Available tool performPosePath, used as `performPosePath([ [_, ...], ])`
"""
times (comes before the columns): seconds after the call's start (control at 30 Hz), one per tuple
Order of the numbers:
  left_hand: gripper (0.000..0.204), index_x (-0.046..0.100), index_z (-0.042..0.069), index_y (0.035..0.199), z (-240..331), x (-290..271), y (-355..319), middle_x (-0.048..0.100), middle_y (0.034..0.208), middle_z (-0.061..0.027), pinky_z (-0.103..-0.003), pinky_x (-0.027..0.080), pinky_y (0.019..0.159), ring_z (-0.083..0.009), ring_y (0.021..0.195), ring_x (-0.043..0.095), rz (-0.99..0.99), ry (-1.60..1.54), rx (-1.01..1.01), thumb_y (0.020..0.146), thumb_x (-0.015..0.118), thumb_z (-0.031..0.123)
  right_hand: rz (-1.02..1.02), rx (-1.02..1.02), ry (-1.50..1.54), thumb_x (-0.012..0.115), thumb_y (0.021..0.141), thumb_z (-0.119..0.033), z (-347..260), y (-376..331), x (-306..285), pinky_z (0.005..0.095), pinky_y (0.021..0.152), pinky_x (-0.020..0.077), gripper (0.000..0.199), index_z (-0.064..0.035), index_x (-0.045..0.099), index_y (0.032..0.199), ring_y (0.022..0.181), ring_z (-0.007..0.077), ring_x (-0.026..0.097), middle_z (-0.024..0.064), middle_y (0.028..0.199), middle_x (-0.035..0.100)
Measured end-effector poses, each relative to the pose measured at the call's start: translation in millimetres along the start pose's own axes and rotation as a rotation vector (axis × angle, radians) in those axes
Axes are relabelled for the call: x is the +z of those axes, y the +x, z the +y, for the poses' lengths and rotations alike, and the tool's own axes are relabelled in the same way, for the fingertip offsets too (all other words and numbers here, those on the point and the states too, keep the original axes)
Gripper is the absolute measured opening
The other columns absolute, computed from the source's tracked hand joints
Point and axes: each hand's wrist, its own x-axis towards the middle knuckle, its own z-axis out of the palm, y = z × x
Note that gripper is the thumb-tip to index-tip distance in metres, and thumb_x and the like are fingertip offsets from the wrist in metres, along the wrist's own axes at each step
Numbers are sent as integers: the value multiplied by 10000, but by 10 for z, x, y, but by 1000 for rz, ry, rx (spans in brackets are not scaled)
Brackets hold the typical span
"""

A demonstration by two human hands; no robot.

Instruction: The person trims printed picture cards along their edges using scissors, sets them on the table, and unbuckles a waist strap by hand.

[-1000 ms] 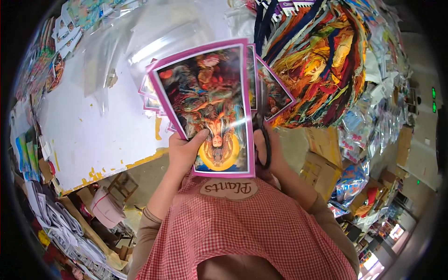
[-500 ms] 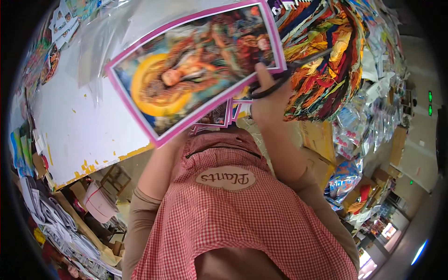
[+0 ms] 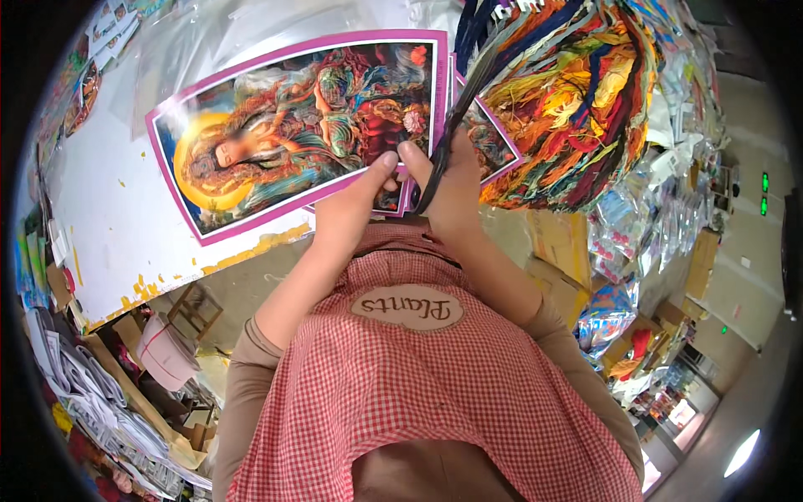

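A large printed picture sheet (image 3: 284, 138) with a purple border and a figure in front of a golden ring lies flat, tilted, above the table. My left hand (image 3: 347, 205) grips its lower edge, thumb on top and fingers hidden underneath. My right hand (image 3: 456, 188) is closed around black-handled scissors (image 3: 447, 138), which point away from me. Its thumb rests at the sheet's lower right corner, near my left thumb. Under and beside this sheet are more purple-bordered prints (image 3: 493, 146), partly covered by the top sheet and my hands.
Bundles of multicoloured thread (image 3: 577, 100) lie on the right. The white table (image 3: 109, 226) has a worn yellow front edge. Clear plastic film (image 3: 192, 42) covers its back. Cardboard boxes (image 3: 556, 251) and plastic-wrapped packs (image 3: 619, 234) stand at right; paper stacks (image 3: 92, 393) at lower left.
The picture sheet has come down, shifted left and lies flatter. My right hand has moved left, and the scissors have swung from pointing right to pointing away. My left hand now shows at the lower edge.
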Motion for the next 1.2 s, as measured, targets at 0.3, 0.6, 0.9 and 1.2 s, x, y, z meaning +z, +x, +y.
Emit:
performPosePath([
  [0.3,390,632,-56,1001,208,130,-36,682,917,-134,-255,475,770,-149,814,637,17,-220,111,922,540,314,-462,179,-13,550,845,-546,205,-334,-609,221,582,417,581,1,517,1039,647,100,528,40,745,572],
  [0.6,262,596,-50,962,248,195,-48,663,900,-176,-276,528,673,-213,774,659,3,-314,187,900,584,205,-456,123,-93,525,838,-583,176,-438,-639,217,536,434,585,-8,501,946,581,98,527,38,661,534],
  [0.9,292,572,-63,1028,242,186,-68,660,914,-182,-276,528,676,-218,803,656,-22,-339,198,903,578,200,-460,164,-43,524,843,-578,101,-465,-601,208,507,419,577,-8,499,929,543,86,510,29,621,522],
  [1.2,321,562,-59,1034,227,163,-46,659,911,-189,-291,529,616,-203,731,638,-10,-344,134,892,598,227,-448,197,-17,536,851,-549,93,-459,-571,204,478,405,542,-12,501,919,511,79,499,22,603,521],
])
